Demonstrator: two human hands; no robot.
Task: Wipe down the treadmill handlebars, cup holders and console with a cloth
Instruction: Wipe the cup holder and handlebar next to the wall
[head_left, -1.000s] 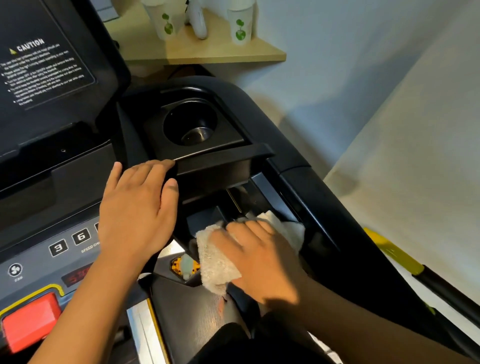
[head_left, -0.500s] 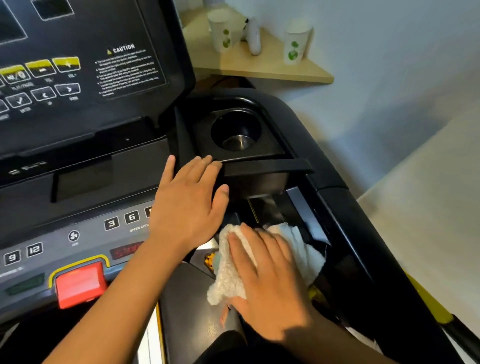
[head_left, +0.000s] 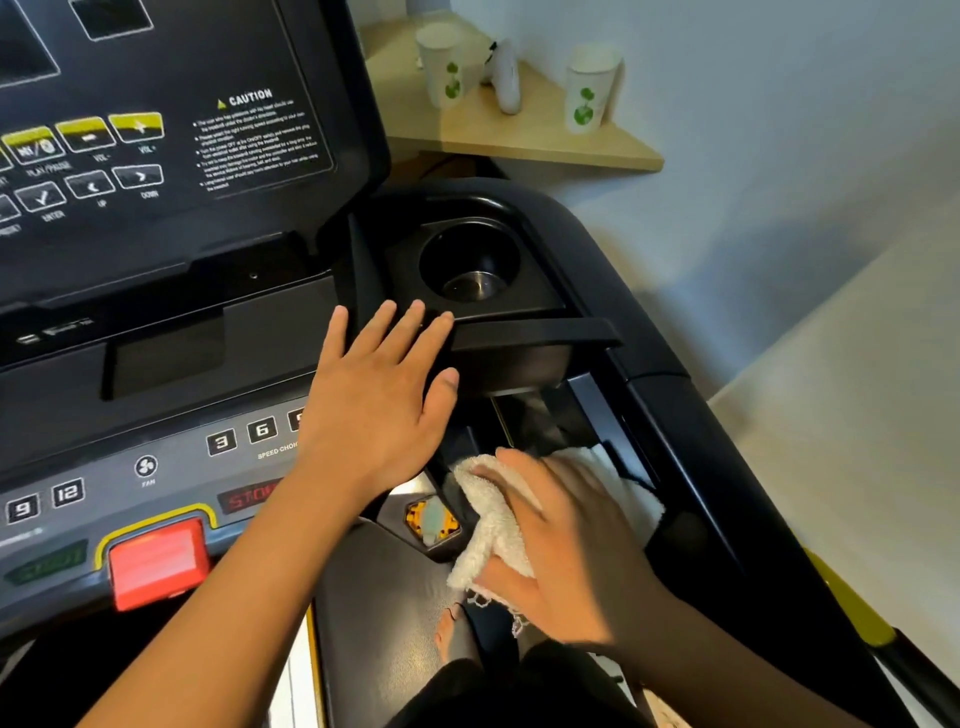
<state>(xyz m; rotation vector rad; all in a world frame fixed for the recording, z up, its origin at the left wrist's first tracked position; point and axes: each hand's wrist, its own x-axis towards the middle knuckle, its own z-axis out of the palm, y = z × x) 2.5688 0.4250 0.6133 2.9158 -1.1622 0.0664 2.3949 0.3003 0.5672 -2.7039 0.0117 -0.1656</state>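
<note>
At the far left, the red rectangular stop button (head_left: 156, 564) sat in its yellow-edged frame on the grey treadmill console panel with numbered speed keys (head_left: 104, 488). It was within reach but untouched.

The left hand (head_left: 379, 410) lay flat on the right end of that panel, released and grasping nothing. Its fingers were straight and the tips reached the black tray's edge. It was probably planted there to steady the body during the lean to the right.

Just beyond the fingertips, the round black cup holder with a shiny metal base (head_left: 470, 265) stood empty.

Below the tray, in the dark recess between the console and the black right side handlebar (head_left: 691, 447), lay the white terry cloth (head_left: 488, 525). The right hand (head_left: 566, 540) covered it, fingers spread over the bunched fabric and thumb apparently tucked under a fold. This looked like a grasp that let the palm press while rubbing, though blur softened the fingers.
</note>
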